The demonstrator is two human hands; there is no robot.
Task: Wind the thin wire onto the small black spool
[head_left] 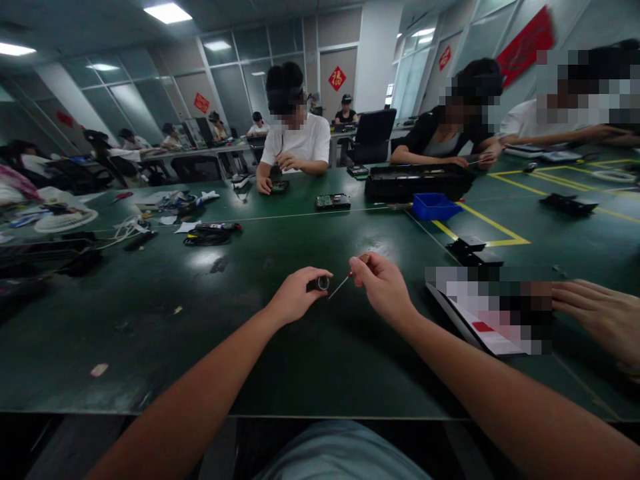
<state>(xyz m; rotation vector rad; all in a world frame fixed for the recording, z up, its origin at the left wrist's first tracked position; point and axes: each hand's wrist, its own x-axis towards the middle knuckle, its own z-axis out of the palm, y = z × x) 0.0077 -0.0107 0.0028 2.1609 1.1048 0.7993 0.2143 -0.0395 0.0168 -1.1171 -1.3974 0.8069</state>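
Note:
Over the green table (pixel 280 373), my left hand (pixel 294 295) is closed on a small black cylindrical part (pixel 321 284). Its round end, with a lighter ring, faces me and to the right; its exact kind is unclear. My right hand (pixel 384 288) is closed round the handle of a thin screwdriver (pixel 340 287). A bit of red shows where the shaft leaves the fingers. The metal shaft slants down to the left, its tip just right of and slightly below the black part, seemingly apart from it. Most of the handle is hidden.
Coiled black cables (pixel 213 233) lie at left. A circuit board (pixel 333 201), a blue bin (pixel 436 207) and a long black housing (pixel 417 181) stand farther off. At right, a co-worker's hand (pixel 595 313) rests beside a white booklet-like item (pixel 465 307). Other people sit across.

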